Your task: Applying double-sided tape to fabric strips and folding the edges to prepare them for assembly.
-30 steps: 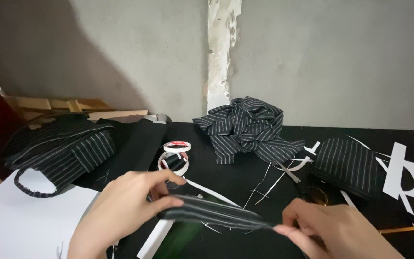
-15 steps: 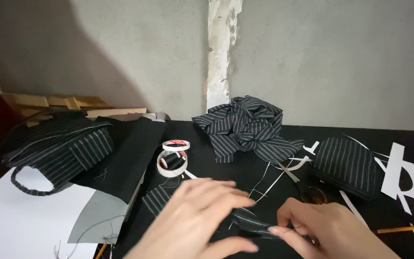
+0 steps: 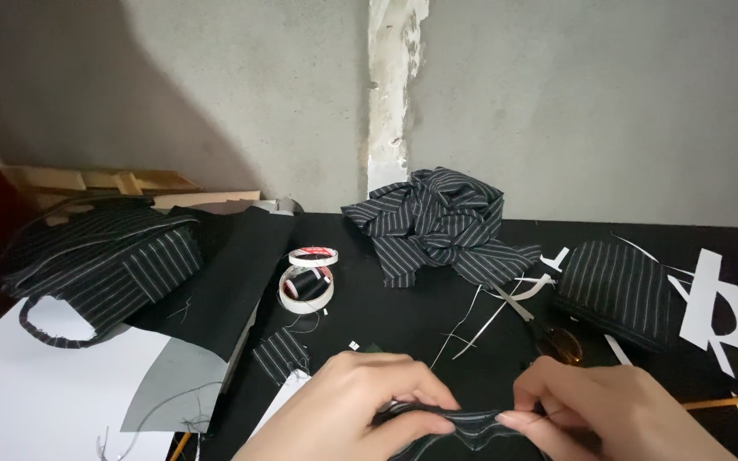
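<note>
Your left hand (image 3: 360,410) and right hand (image 3: 608,410) meet low at the near edge of the black table (image 3: 420,324), and both are closed on the same striped fabric strip (image 3: 454,423). Your left fingers curl over its left end, your right thumb and forefinger pinch its right end, and the strip runs taut and slightly folded between them, just above the tabletop.

Beyond your hands, near the wall, lies a crumpled heap of pinstriped cloth (image 3: 442,222). To its left stand two rolls of tape (image 3: 307,277), touching each other, the nearer one with a spool of black thread (image 3: 305,277) inside its ring. A small striped scrap (image 3: 282,354) lies flat just left of your left hand.

On the far left rests a pinstriped bag (image 3: 100,265) with a looped handle, partly over a white sheet (image 3: 36,401). To the right, a folded striped piece (image 3: 617,290) sits beside white paper offcuts (image 3: 719,312), and a pair of scissors (image 3: 548,329) lies just beyond your right hand.
</note>
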